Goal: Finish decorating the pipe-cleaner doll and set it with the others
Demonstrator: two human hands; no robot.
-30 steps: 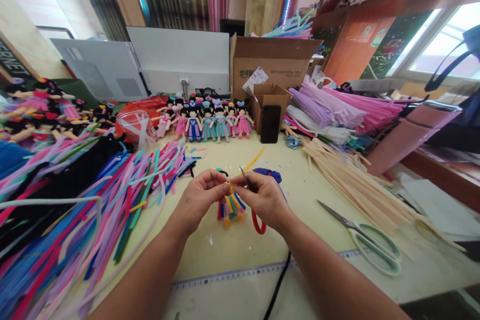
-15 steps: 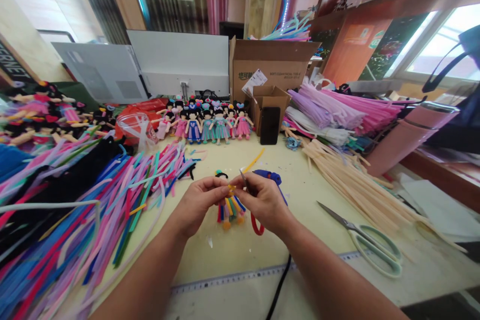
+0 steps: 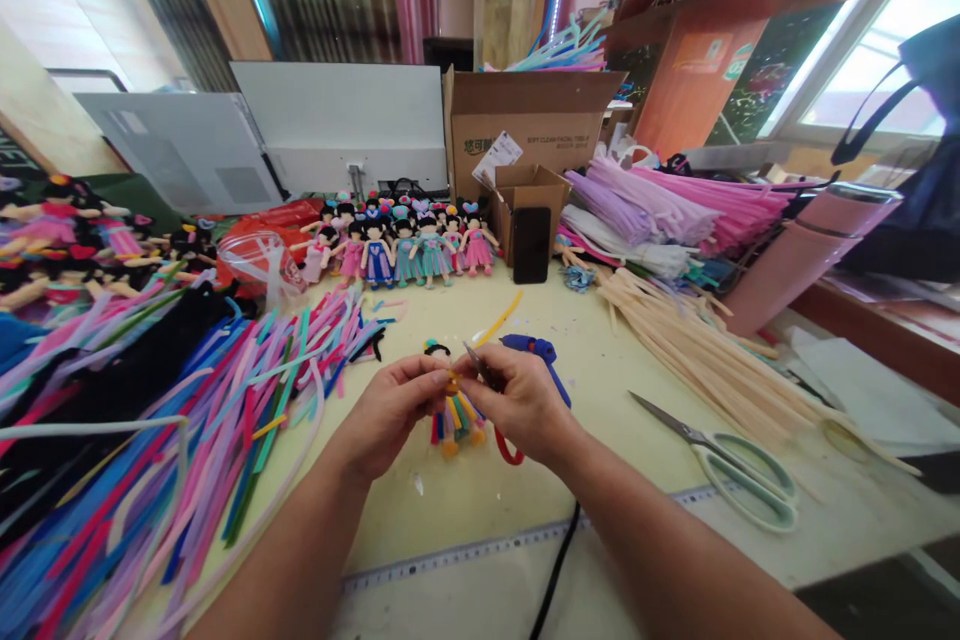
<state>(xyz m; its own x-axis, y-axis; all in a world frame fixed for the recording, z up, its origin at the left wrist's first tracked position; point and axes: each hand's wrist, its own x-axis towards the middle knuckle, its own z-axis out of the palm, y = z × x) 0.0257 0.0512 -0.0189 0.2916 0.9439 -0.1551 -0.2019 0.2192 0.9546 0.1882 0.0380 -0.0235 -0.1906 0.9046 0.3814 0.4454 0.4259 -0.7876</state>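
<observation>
In the head view, my left hand [image 3: 394, 410] pinches one side of a small yellow piece of pipe cleaner [image 3: 452, 382] between thumb and fingertips. My right hand [image 3: 525, 395] meets it from the other side. Tucked in that same hand is a pair of small scissors [image 3: 508, 450], with a red handle loop below and the blades sticking up past the fingers. Just behind the fingertips lies a pipe-cleaner doll [image 3: 457, 417] with black hair and a multicoloured striped skirt, its middle hidden by my hands. A longer yellow pipe cleaner [image 3: 504, 315] shows beyond the right hand.
A blue glue gun [image 3: 534, 348] lies beyond my right hand. Large scissors [image 3: 724, 460] with pale green handles rest at right, near beige pipe cleaners [image 3: 682, 360]. Coloured pipe cleaners [image 3: 217, 400] cover the left side. Finished dolls [image 3: 405, 245], a phone [image 3: 531, 245] and cardboard boxes [image 3: 540, 110] stand behind.
The whole view has shifted slightly, with objects a little further left in the picture. Both hands keep nearly the same pose at the yellow piece.
</observation>
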